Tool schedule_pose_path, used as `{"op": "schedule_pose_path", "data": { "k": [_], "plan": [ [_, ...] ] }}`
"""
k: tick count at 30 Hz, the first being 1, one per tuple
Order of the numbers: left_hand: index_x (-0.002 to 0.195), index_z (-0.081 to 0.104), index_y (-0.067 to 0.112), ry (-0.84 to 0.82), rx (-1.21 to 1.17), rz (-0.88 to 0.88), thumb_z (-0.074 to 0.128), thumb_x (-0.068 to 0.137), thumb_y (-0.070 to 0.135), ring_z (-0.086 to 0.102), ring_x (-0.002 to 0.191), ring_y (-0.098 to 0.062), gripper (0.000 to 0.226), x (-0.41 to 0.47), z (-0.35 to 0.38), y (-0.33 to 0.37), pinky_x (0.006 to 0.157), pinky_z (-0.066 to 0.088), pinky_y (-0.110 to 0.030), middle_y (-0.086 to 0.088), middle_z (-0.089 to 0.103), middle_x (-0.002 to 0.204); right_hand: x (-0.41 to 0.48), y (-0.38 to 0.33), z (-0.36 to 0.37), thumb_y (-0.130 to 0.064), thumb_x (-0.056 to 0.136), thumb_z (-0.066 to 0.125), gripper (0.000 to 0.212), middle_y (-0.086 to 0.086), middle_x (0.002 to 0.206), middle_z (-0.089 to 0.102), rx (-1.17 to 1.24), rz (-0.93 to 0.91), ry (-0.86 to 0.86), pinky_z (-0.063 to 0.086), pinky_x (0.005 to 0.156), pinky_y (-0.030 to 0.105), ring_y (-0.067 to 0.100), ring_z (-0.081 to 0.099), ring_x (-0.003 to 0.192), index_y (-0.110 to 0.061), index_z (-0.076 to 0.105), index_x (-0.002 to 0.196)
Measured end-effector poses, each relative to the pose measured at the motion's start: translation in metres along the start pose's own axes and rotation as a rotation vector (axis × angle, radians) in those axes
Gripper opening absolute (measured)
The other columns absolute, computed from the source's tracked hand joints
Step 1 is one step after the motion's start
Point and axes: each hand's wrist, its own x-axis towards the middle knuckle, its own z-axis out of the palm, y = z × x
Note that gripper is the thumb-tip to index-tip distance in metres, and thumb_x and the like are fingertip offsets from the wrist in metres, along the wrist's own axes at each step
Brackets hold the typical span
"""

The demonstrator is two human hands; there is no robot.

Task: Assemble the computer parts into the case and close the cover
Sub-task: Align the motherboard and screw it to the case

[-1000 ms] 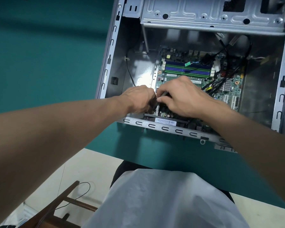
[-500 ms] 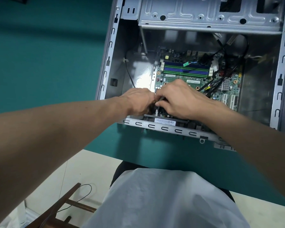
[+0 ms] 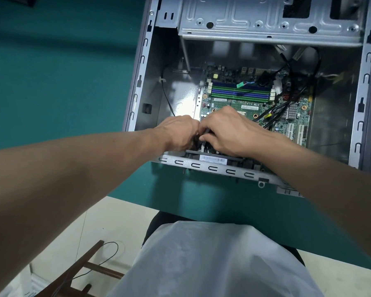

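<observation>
Mid-assembly, cover off. The grey metal case (image 3: 142, 61) lies at 12 o'clock on the teal surface (image 3: 51, 82), with the green motherboard (image 3: 234, 102) inside. Your right hand (image 3: 229, 131) pinches a small dark part (image 3: 198, 141) at the motherboard's 7 o'clock corner. Your left hand (image 3: 178, 133) curls beside it, grip hidden. Next, likely: press it home squarely.

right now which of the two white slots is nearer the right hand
The left white slot, next to the wrist of the right hand; the other white slot sits farther out, toward the case edge.
</observation>
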Motion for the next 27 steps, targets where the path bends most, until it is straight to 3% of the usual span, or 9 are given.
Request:
{"op": "schedule_pose_path", "data": {
  "k": [5, 13, 15, 18, 22, 25, 27],
  "plan": [
    [0.083, 0.05, 0.02, -0.003, -0.014, -0.021, 0.056, 0.083, 0.01, 0.051, 0.071, -0.026, 0.012, 0.0002, 0.0001, 0.002, 0.061, 0.036, -0.03, 0.0, 0.048, 0.075, 0.0028, 0.0015, 0.0027, -0.019, 0.091, 0.058, 0.019, 0.009, 0.078, 0.069, -0.036, -0.03, -0.021, 0.054, 0.07, 0.038, 0.024, 0.064, 0.073, -0.007, 0.07, 0.085],
    [0.078, 0.049, 0.019, -0.003, -0.059, -0.054, 0.056, 0.081, 0.005, 0.051, 0.068, -0.026, 0.016, 0.001, 0.0011, 0.0011, 0.057, 0.034, -0.029, 0.004, 0.044, 0.066, 0.0067, 0.0005, 0.002, -0.007, 0.089, 0.053, 0.02, 0.01, 0.067, 0.065, -0.049, -0.09, -0.063, 0.054, 0.063, 0.036, 0.023, 0.062, 0.063, -0.004, 0.069, 0.077],
    [0.076, 0.049, 0.02, 0.0, -0.068, -0.06, 0.056, 0.081, 0.005, 0.051, 0.068, -0.025, 0.017, 0.0013, 0.0019, 0.0007, 0.053, 0.033, -0.028, 0.005, 0.044, 0.066, 0.0063, -0.0006, 0.0005, -0.002, 0.086, 0.051, 0.021, 0.007, 0.063, 0.061, -0.055, -0.11, -0.075, 0.05, 0.057, 0.031, 0.02, 0.059, 0.058, -0.005, 0.066, 0.073],
    [0.065, 0.043, 0.025, 0.004, -0.09, -0.083, 0.055, 0.08, 0.004, 0.05, 0.061, -0.019, 0.029, 0.0017, 0.0039, -0.0009, 0.046, 0.03, -0.024, 0.006, 0.048, 0.066, 0.0029, -0.0031, -0.002, 0.005, 0.083, 0.047, 0.028, 0.001, 0.055, 0.051, -0.019, -0.159, -0.054, 0.033, 0.043, 0.016, 0.008, 0.048, 0.048, -0.012, 0.057, 0.063],
    [0.062, 0.043, 0.024, 0.016, -0.1, -0.071, 0.056, 0.081, 0.006, 0.046, 0.055, -0.011, 0.029, 0.0013, 0.0045, -0.0016, 0.045, 0.027, -0.023, 0.006, 0.047, 0.065, 0.0003, -0.0034, -0.0027, 0.008, 0.082, 0.051, 0.037, -0.002, 0.052, 0.049, 0.003, -0.18, -0.037, 0.041, 0.054, 0.008, -0.002, 0.042, 0.044, -0.019, 0.048, 0.058],
    [0.062, 0.043, 0.024, 0.006, -0.095, -0.069, 0.056, 0.08, 0.006, 0.047, 0.057, -0.014, 0.029, 0.0006, 0.0037, -0.001, 0.046, 0.028, -0.025, 0.005, 0.047, 0.066, 0.0013, -0.0011, -0.0017, 0.007, 0.079, 0.051, 0.039, -0.005, 0.051, 0.048, 0.008, -0.159, -0.04, 0.035, 0.04, 0.014, -0.002, 0.042, 0.044, -0.023, 0.044, 0.055],
    [0.062, 0.044, 0.023, -0.005, -0.066, -0.06, 0.056, 0.08, 0.006, 0.048, 0.061, -0.019, 0.027, 0.0003, 0.0023, 0.0003, 0.049, 0.03, -0.029, 0.004, 0.048, 0.067, 0.0025, 0.0018, 0.0003, 0.004, 0.08, 0.051, 0.031, -0.003, 0.052, 0.05, -0.028, -0.138, -0.058, 0.034, 0.042, 0.019, 0.003, 0.047, 0.046, -0.018, 0.051, 0.058]
  ]
}}
